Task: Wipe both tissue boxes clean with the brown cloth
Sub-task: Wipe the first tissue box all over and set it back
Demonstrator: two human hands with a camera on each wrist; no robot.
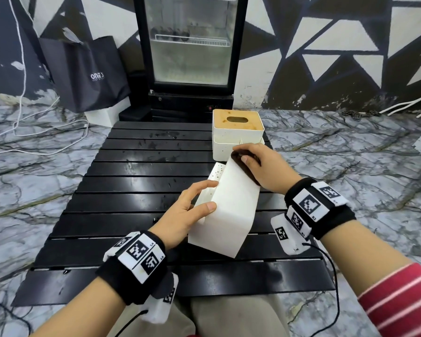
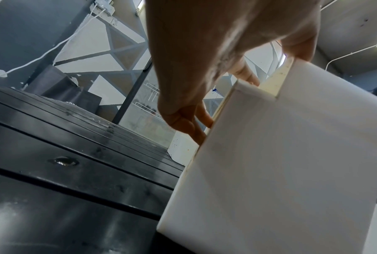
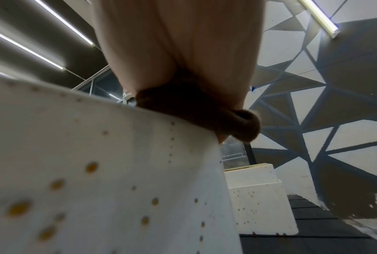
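Tissue box at frame centre sat tilted in your left hand, thumb and fingers curled round its edge. Your right hand gripped the brown cloth against the box's top corner. Stained second tissue box stood on the black slatted table just above.

Brown cloth mostly hidden under right hand. Left hand fingertips hidden inside tilted tissue box. Fridge at 12 o'clock cut off; contents blurred.
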